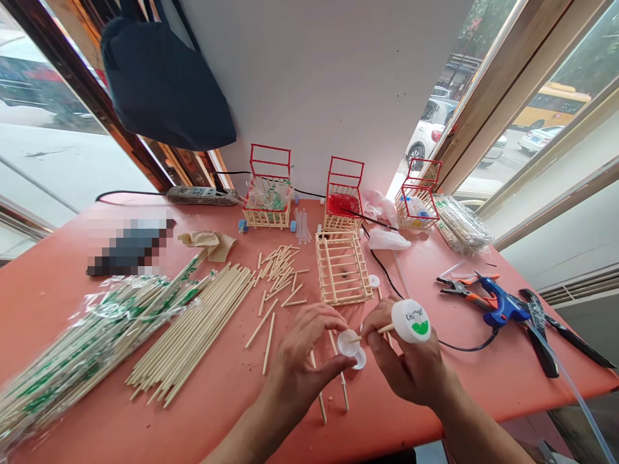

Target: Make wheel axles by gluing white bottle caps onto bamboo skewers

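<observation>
My left hand (304,351) pinches a small white plastic cap (348,342) near the table's front edge. My right hand (411,367) grips a short wooden stick (372,332) that carries a white cap with a green mark (411,320) on its far end; the stick's other tip points into the cap held by my left hand. A second white cap (360,360) lies just under the first. Two thin sticks (338,380) lie on the table below my hands. A bare wooden stick cage (342,267) lies just beyond my fingers.
Loose chopsticks (198,328) and wrapped bundles (82,348) fill the left of the red table (227,399). Three red-handled stick carts (267,193) stand at the back. A blue glue gun (500,308), pliers (464,290) and its black cord (387,274) lie right.
</observation>
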The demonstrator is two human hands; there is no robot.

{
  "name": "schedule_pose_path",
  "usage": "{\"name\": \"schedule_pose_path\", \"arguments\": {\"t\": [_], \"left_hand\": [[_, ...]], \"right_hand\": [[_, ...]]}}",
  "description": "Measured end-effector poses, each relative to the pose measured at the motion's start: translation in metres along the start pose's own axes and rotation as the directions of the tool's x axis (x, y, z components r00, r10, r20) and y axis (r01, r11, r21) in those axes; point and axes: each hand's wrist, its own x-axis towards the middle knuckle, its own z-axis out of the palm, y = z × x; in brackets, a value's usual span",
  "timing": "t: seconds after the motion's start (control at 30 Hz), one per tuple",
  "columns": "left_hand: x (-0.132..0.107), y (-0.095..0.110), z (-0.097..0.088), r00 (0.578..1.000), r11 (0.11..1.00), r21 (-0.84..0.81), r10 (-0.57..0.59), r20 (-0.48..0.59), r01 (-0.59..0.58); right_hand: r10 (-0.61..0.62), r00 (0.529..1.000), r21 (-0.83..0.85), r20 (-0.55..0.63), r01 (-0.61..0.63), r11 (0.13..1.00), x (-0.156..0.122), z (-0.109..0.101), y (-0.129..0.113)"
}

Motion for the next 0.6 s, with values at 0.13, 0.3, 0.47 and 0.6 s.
{"name": "schedule_pose_path", "arguments": {"t": [0.13, 0.3, 0.47, 0.6], "left_hand": [[-0.0004, -0.0009, 0.0000, 1.000, 1.000, 0.000, 0.003, 0.006, -0.003], [-0.0013, -0.0020, 0.0001, 1.000, 1.000, -0.008, 0.001, 0.004, -0.001], [-0.0012, -0.0014, 0.0003, 1.000, 1.000, -0.011, -0.002, 0.012, 0.002], [-0.0008, -0.0016, 0.0008, 1.000, 1.000, -0.016, 0.000, 0.005, 0.000]], "right_hand": [[-0.001, 1.000, 0.000, -0.002, 0.001, 1.000, -0.0011, 0.0004, 0.0004], [0.008, 1.000, 0.009, 0.003, -0.008, 1.000, -0.0015, 0.0004, -0.0005], [0.005, 1.000, 0.007, 0.011, -0.006, 1.000, -0.0026, -0.0004, -0.0004], [-0.002, 1.000, 0.002, 0.011, 0.002, 1.000, -0.0032, -0.0001, 0.0004]]}}
